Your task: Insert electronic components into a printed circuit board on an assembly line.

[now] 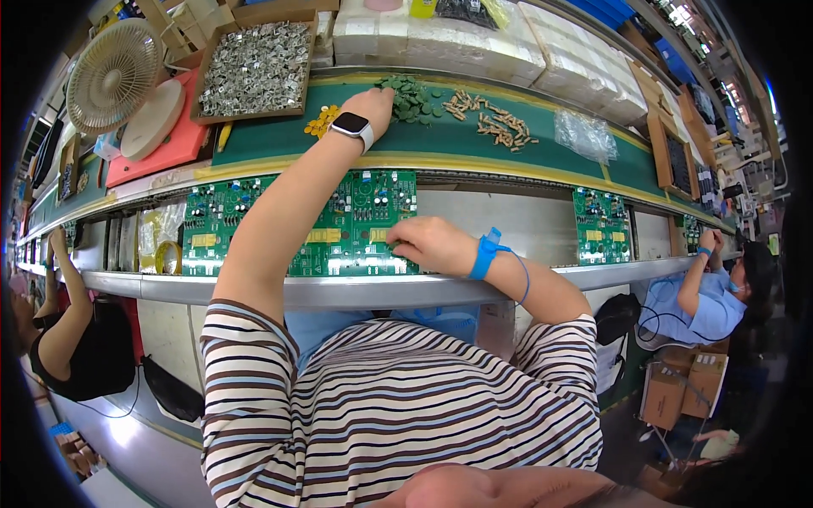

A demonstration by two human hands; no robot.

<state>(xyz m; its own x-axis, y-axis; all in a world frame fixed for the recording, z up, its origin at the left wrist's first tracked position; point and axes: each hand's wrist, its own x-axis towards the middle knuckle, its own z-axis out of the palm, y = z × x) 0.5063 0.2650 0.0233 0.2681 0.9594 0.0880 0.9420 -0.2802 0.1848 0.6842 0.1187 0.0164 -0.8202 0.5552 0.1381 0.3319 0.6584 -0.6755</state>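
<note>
My left hand [378, 107], with a smartwatch [351, 125] on its wrist, reaches across to the near-left side of a heap of green disc-shaped components [415, 103]. Its fingertips are hidden, so its grip does not show. Below, my right hand [436, 244] is over the right end of a group of green circuit boards [381, 203]. Its fingers are loosely bent and a little apart, with nothing visible between them. A blue wrist strap [485, 256] with a cord circles that wrist. My left forearm covers part of the boards.
Yellow discs [322, 121] and tan cylindrical parts [501, 127] lie on the green shelf, near a clear plastic bag [584, 135]. A box of metal parts [256, 69] and a fan [114, 74] stand at far left. Another board [603, 227] is rightward. Co-workers sit on both sides.
</note>
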